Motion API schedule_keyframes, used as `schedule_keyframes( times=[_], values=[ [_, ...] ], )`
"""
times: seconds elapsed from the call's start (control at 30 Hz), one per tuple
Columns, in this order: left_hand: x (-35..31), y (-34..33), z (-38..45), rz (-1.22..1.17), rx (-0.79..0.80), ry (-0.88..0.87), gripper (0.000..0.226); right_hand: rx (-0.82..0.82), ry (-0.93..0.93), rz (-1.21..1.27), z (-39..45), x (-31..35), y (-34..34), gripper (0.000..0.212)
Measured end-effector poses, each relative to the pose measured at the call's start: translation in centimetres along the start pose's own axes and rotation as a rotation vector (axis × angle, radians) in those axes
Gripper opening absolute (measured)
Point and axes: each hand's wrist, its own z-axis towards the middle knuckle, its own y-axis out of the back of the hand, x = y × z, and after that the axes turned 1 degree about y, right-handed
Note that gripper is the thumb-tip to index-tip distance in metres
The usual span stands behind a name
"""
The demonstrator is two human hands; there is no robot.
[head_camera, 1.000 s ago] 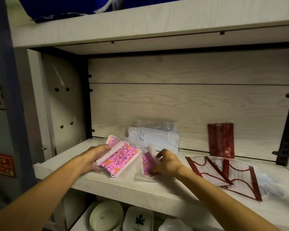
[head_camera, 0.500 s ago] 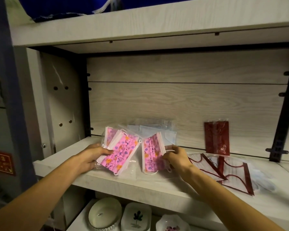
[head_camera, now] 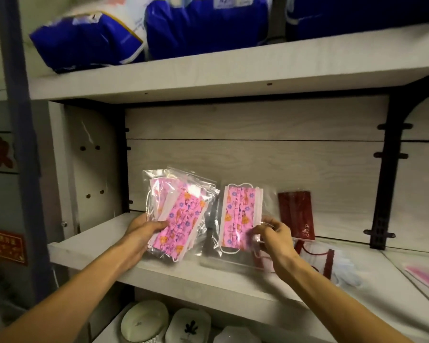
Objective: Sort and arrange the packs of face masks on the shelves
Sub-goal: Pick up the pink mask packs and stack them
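Note:
My left hand (head_camera: pixel 144 229) holds a bunch of pink patterned mask packs (head_camera: pixel 178 214) in clear bags, lifted and tilted above the middle shelf (head_camera: pixel 89 246). My right hand (head_camera: pixel 274 235) pinches one more pink patterned pack (head_camera: pixel 240 214) by its lower right corner, upright beside the bunch. A dark red pack (head_camera: pixel 296 214) leans on the back panel to the right. White packs with red trim (head_camera: pixel 317 256) lie flat on the shelf behind my right wrist, next to a pale blue pack (head_camera: pixel 344 271).
Blue and white bulky packages (head_camera: pixel 144 28) fill the shelf above. White dishes (head_camera: pixel 144 320) sit on the shelf below. A black bracket post (head_camera: pixel 384 194) divides off the right bay, where a pink pack (head_camera: pixel 424 276) lies. A red sign (head_camera: pixel 5 246) hangs at left.
Both hands have lifted their pink packs off the shelf and turned them upright. The camera tilted up, bringing the top shelf packages into view.

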Motion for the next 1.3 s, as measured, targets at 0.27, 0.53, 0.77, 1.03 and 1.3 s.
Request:
schedule_keyframes(
  times=[0.27,0.53,0.77,1.03,1.3],
  values=[
    [0.0,-3.1,-7.3,0.026,-0.064,-0.027,0.023,0.091,0.026,0.001,-3.5,0.6,3.9,0.027],
    [-0.1,-3.3,-13.1,0.041,-0.079,-0.033,0.022,0.098,0.045,-0.016,-9.8,1.8,7.0,0.023],
    [0.3,-3.0,-19.0,0.025,-0.018,-0.022,0.021,0.126,0.031,-0.029,-17.8,3.0,7.6,0.029],
    [2.7,-6.8,-27.2,0.054,0.248,0.045,0.025,0.070,-0.079,-0.036,-29.0,2.2,12.1,0.028],
    [3.6,-18.7,-35.5,0.175,0.659,0.072,0.022,-0.139,-0.180,-0.053,-38.8,3.1,22.9,0.009]
  ],
)
